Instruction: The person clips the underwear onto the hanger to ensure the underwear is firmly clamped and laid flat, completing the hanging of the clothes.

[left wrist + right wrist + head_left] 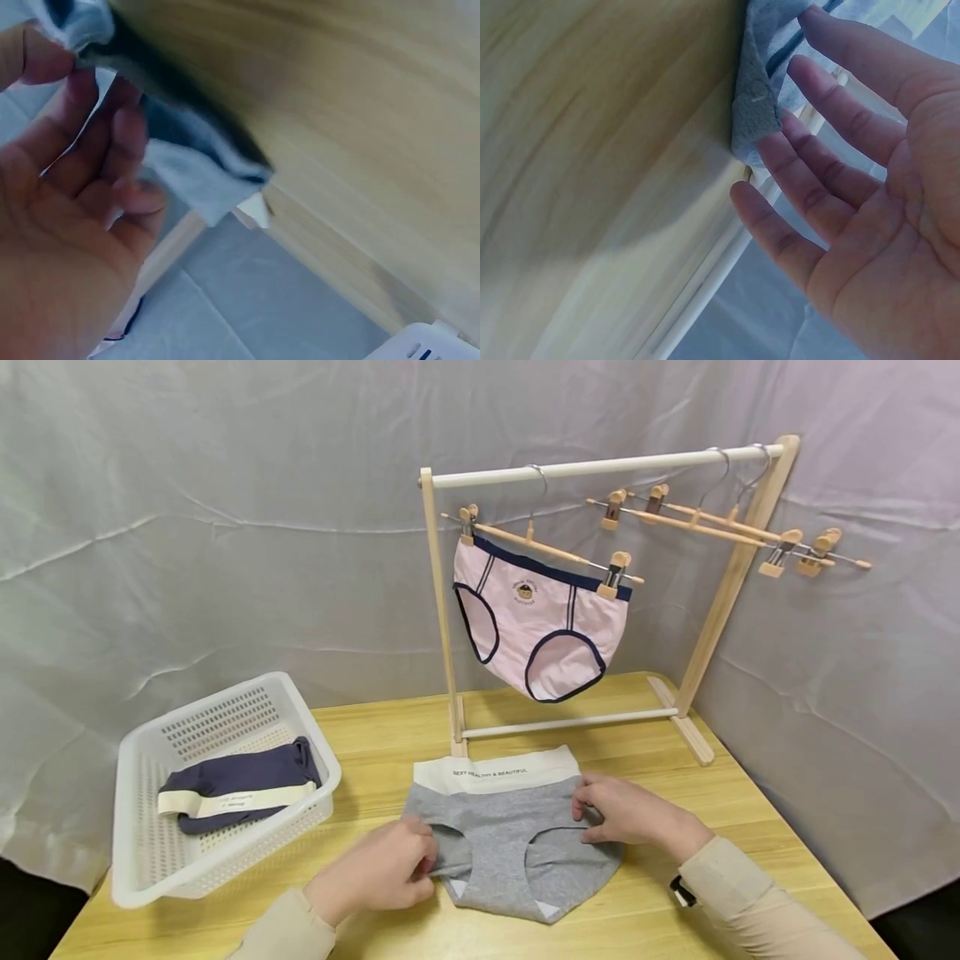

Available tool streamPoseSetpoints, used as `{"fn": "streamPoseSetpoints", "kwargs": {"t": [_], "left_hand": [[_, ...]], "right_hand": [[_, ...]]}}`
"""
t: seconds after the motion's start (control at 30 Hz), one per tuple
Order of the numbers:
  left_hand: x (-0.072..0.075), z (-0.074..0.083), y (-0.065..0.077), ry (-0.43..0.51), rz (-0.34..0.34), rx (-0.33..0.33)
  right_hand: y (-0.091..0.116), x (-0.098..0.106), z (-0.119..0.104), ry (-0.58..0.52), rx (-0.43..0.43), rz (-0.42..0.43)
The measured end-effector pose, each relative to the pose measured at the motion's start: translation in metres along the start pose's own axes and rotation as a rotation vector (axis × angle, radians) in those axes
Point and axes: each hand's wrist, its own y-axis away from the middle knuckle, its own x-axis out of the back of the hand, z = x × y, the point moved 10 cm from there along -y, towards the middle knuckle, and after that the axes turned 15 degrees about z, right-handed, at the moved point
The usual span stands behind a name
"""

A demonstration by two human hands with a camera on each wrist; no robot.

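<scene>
A pair of grey panties with a white printed waistband lies flat on the table, waistband toward the rack. At its left leg opening, my left hand pinches the cloth between thumb and finger, which the left wrist view shows close up. On the right side my right hand touches the grey cloth, its fingers spread and loosely bent in the right wrist view. Pink panties with navy trim hang from a clip hanger on the wooden rack.
Two more clip hangers hang at the rack's right end with nothing in their clips. On the left stands a white plastic basket holding folded navy underwear with a cream waistband. Grey cloth curtains close off the back and right of the wooden table.
</scene>
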Motion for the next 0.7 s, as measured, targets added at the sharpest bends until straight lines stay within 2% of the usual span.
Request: {"fn": "streamPoseSetpoints", "kwargs": {"t": [0.13, 0.23, 0.4, 0.53, 0.7], "left_hand": [[-0.002, 0.006, 0.007, 0.069, -0.062, 0.031], [0.000, 0.005, 0.008, 0.062, -0.040, 0.034], [0.008, -0.005, 0.008, -0.039, 0.059, 0.005], [0.011, -0.016, 0.010, -0.134, 0.105, 0.009], [0.011, -0.029, 0.014, -0.226, 0.119, 0.080]], "right_hand": [[0.000, 0.001, -0.001, 0.002, 0.005, 0.003], [0.000, 0.002, -0.001, 0.006, 0.008, 0.000], [0.002, 0.001, -0.002, 0.024, 0.003, -0.014], [0.003, 0.003, -0.001, 0.053, -0.010, -0.019], [0.005, 0.009, 0.002, 0.077, -0.036, -0.017]]}}
